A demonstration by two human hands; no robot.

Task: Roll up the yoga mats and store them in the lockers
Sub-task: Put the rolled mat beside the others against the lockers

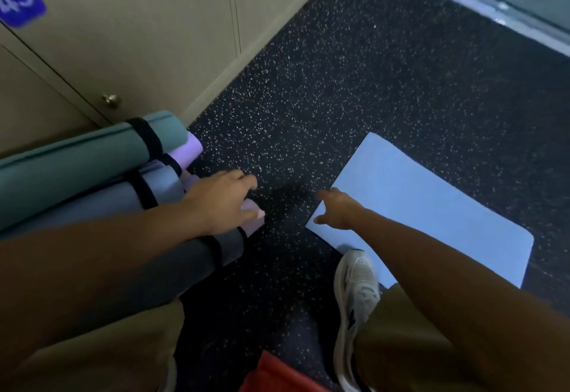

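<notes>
Several rolled yoga mats with black straps lie stacked at the left beside the lockers: a teal one, a lilac one, a blue-grey one and a dark grey one. My left hand reaches over their ends with fingers spread, touching a pale lilac roll end. A light blue mat lies flat on the floor at the right. My right hand stretches to its near-left corner, fingers extended, holding nothing.
The floor is dark speckled rubber. Beige locker doors with round knobs run along the upper left, one numbered 43. My white shoe stands on the blue mat's near edge. A red object shows at the bottom. A glass partition is top right.
</notes>
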